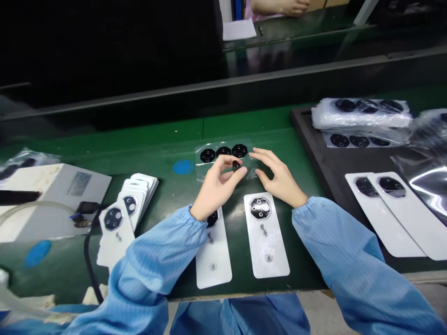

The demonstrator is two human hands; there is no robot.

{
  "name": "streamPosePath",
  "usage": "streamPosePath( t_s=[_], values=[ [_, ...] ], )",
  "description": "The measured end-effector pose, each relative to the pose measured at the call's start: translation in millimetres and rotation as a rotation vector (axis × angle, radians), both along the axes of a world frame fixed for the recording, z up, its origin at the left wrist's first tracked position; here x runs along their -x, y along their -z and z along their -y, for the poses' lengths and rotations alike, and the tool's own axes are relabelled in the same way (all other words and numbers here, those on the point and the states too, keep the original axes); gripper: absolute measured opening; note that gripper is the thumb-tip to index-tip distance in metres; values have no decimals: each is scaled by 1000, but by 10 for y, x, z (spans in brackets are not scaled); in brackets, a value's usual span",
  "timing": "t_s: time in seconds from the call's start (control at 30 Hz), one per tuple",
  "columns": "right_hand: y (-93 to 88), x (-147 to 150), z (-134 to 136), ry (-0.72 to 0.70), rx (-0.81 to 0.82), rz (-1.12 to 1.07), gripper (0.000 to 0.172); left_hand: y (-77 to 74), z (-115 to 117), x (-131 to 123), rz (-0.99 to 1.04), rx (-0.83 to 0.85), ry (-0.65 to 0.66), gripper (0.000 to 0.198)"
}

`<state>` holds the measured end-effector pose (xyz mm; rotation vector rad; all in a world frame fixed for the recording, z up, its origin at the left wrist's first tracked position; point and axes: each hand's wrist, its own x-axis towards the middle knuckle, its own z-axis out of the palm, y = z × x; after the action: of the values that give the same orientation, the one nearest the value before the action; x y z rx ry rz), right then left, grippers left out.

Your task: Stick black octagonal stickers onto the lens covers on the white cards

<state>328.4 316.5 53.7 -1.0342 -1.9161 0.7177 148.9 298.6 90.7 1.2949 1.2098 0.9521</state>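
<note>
Between the thumb and fingers of my left hand (217, 186) is a small black camera lens cover (236, 165), tilted on edge. My right hand (281, 179) has its thumb and fingers apart, its fingertips close to the right end of a clear film sheet (200, 173). Several black octagonal lens covers (223, 151) lie in a row on that film. Below my hands lies a white phone back panel (270, 251) with a black camera area and dark printed marks. A second white panel (214, 258) is partly hidden by my left wrist and sleeve.
At left, a stack of white phone panels (117, 237) sits near a white box (66, 200) with a hose and cable. A dark tray (335, 172) at right holds bagged lens covers (363, 114) and two white panels (401, 218). Across the bench, another person's hand (291, 7) shows.
</note>
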Motion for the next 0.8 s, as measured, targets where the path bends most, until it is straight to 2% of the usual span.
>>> streamPosePath(
  t_s=[0.1,0.17,0.33,0.4,0.5,0.57,0.6,0.7,0.8],
  values=[
    [-205,29,146,-140,35,-103,52,-116,56,17,200,234,61,27],
    [-304,57,256,-220,102,-131,59,-166,103,11,265,335,111,30],
    [-320,76,433,-178,195,-179,50,-189,236,-48,255,380,134,40],
    [-294,42,465,-190,276,-276,50,-168,283,-54,168,266,117,43],
    [-277,-34,509,-293,513,-507,58,-140,346,-14,-71,-139,88,49],
    [-277,-76,542,-343,642,-600,64,-138,383,29,-220,-369,143,54],
    [-278,-88,558,-354,678,-620,66,-143,400,47,-276,-434,182,55],
    [-274,-91,600,-364,725,-636,69,-172,431,69,-377,-517,248,53],
    [-263,-70,622,-377,760,-641,70,-196,423,58,-407,-514,271,42]
  ],
)
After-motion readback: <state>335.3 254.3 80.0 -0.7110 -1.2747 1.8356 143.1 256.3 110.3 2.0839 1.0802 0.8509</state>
